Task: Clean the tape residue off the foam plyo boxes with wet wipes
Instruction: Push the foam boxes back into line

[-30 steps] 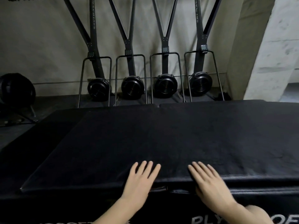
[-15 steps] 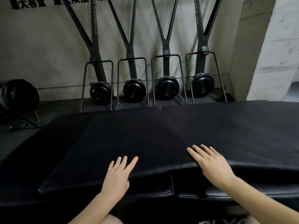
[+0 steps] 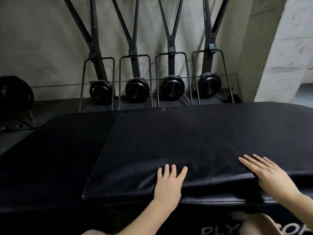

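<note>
We have both hands flat, fingers straight, holding nothing: left hand (image 3: pixel 168 182) and right hand (image 3: pixel 269 173) press the near edge of the black padded foam slab (image 3: pixel 177 141) lying atop the black foam plyo boxes (image 3: pixel 59 158).

Matt black leatherette pad (image 3: pixel 186 141)

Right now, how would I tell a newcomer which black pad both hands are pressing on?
Find the four ski machines against the wall; the black plyo boxes lie in front. The top pad is the thin black layer lying skewed over them. Only it has the left hand and right hand flat on its near edge.
</note>
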`<state>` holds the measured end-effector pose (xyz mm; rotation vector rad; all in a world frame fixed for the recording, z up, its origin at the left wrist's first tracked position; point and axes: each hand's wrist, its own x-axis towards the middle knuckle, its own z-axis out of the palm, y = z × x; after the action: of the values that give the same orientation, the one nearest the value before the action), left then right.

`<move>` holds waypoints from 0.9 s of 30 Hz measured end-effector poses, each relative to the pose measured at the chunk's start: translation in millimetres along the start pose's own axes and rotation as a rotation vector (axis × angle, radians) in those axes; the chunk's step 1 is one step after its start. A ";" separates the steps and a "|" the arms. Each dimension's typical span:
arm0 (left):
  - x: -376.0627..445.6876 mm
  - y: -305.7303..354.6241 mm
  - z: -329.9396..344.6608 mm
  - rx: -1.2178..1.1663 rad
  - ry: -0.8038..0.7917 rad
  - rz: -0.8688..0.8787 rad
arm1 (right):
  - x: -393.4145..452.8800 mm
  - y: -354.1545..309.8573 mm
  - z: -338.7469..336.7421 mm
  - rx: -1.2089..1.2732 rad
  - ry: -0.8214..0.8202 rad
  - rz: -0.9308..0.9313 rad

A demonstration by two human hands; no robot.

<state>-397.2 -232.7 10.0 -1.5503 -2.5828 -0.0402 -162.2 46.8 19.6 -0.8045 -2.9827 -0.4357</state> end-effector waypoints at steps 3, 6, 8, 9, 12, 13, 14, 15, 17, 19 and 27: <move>13.0 29.4 -1.3 -0.018 -0.049 0.040 | -9.9 26.4 8.5 0.018 -0.072 0.064; 12.5 49.5 4.8 0.037 -0.125 0.045 | -20.9 42.4 43.1 0.040 -0.097 0.097; 10.0 57.9 7.6 0.045 -0.168 0.036 | -29.0 35.5 46.9 0.108 -0.189 0.114; 8.2 60.7 5.7 0.045 -0.188 0.026 | -31.2 25.6 36.8 0.133 -0.222 0.140; 3.2 68.1 3.5 0.034 -0.256 0.059 | -29.1 6.2 13.7 0.095 -0.296 0.203; 0.4 65.7 2.8 0.030 -0.269 0.087 | -25.7 -0.3 5.7 0.101 -0.355 0.212; -2.9 60.8 0.8 0.009 -0.281 0.119 | -22.2 -8.3 -2.4 0.145 -0.404 0.206; -6.1 53.6 -2.8 -0.045 -0.288 0.150 | -18.4 -18.3 -10.1 0.236 -0.420 0.152; -9.5 34.8 -12.5 -0.233 -0.271 0.175 | -11.0 -48.3 -25.9 0.542 -0.308 0.012; -9.6 19.9 -20.2 -0.410 -0.213 0.122 | -8.3 -86.6 -37.4 0.691 -0.169 -0.093; 7.1 71.4 -30.0 -0.486 0.074 0.093 | -45.0 -105.3 -21.8 0.600 0.155 -0.028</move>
<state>-334.8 -195.4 37.5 -1.7668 -2.5606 -0.7504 -176.6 -68.4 8.8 -0.6258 -2.7300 0.3709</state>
